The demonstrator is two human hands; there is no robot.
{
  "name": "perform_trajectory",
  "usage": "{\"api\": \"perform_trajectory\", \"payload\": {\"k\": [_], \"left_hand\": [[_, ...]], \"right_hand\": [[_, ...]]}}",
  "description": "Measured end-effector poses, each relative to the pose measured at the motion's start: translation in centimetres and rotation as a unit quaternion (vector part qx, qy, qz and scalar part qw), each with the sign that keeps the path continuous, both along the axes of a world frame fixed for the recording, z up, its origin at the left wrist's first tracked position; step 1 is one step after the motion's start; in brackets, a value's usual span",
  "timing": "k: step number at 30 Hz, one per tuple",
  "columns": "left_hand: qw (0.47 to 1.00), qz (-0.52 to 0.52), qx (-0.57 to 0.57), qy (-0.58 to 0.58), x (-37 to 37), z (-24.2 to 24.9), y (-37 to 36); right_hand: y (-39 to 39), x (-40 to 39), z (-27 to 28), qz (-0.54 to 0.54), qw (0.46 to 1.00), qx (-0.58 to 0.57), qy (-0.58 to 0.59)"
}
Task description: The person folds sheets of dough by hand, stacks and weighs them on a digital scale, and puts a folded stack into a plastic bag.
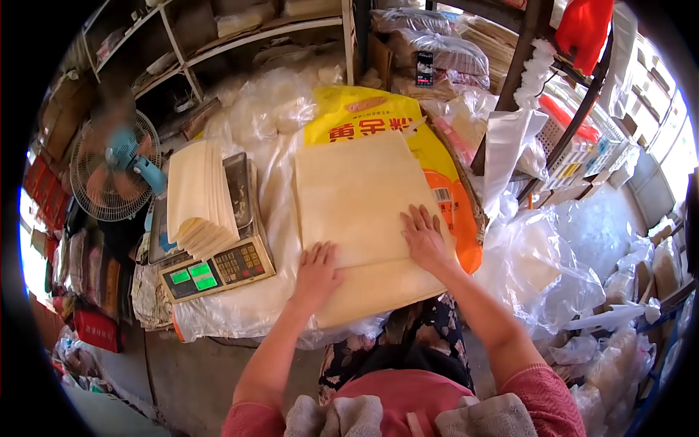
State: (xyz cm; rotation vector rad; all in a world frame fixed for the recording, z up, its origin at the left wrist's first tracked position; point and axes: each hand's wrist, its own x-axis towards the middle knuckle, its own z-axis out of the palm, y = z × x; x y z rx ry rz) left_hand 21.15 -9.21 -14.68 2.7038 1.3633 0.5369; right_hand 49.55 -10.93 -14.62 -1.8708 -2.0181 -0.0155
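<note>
A wide, cream-coloured thin sheet or stack of sheets (357,189) lies flat on the table in front of me, its near part folded or overlapped along a straight line. My left hand (318,271) rests palm down at its left side, near that line, fingers stretched out. Spread over the right side is my right hand (425,234), also flat on the sheet. To the left, a folded bundle of similar sheets (200,193) sits on a digital scale (251,255) with lit green displays. Partly under the large sheet is a yellow and orange printed bag (455,207).
A blue fan (116,156) stands left of the scale. Clear plastic bags (266,109) are heaped behind the table, below wooden shelves (266,33). More plastic (539,269) lies to the right. A phone (424,68) stands among wrapped stacks, near a white plastic crate (582,156).
</note>
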Motion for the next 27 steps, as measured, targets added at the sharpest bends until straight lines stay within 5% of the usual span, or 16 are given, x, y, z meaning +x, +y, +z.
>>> {"api": "perform_trajectory", "payload": {"k": [2,5,8,11,15,17,20,21,22,23,26,27], "left_hand": [[1.000,0.010,-0.008,-0.011,-1.8,0.4,0.6],[0.996,0.006,0.044,-0.072,-1.7,3.0,0.3],[0.986,-0.030,0.047,-0.160,1.0,8.4,-2.4],[0.907,0.103,0.132,-0.386,1.7,8.4,-1.5],[0.759,0.141,-0.084,-0.630,-1.8,1.4,0.5],[0.820,0.067,-0.063,-0.565,-1.9,0.5,-0.5],[0.949,-0.042,-0.054,-0.308,-3.6,0.3,-2.5],[0.889,-0.147,-0.191,-0.390,-4.1,-1.6,-1.7],[0.877,-0.048,-0.290,-0.380,-4.1,-1.5,-1.8],[0.849,0.049,-0.379,-0.365,-3.9,-1.2,-1.6],[0.822,0.154,-0.315,-0.448,-0.7,2.0,-0.7],[0.881,0.158,-0.224,-0.385,-0.1,1.8,-0.7]], "right_hand": [[-0.3,-0.6,1.4,-0.008,0.999,-0.040,0.016],[-1.8,-4.6,6.1,0.118,0.987,0.020,0.107],[-1.9,-7.8,9.5,0.193,0.979,-0.026,0.064],[-0.6,-7.4,10.4,0.180,0.976,0.091,0.078],[-3.8,-4.5,13.7,0.317,0.916,0.219,0.113],[-5.6,-2.9,11.0,0.274,0.940,0.136,0.151],[-6.3,0.8,2.1,0.171,0.930,-0.047,0.321],[-6.0,1.4,0.4,0.095,0.905,-0.136,0.391],[-5.4,0.7,0.2,0.025,0.785,-0.100,0.610],[-5.5,1.7,1.2,-0.039,0.811,-0.196,0.550],[-3.9,2.0,-0.3,-0.068,0.884,-0.126,0.445],[-3.5,1.9,-0.1,-0.091,0.910,-0.122,0.385]]}}
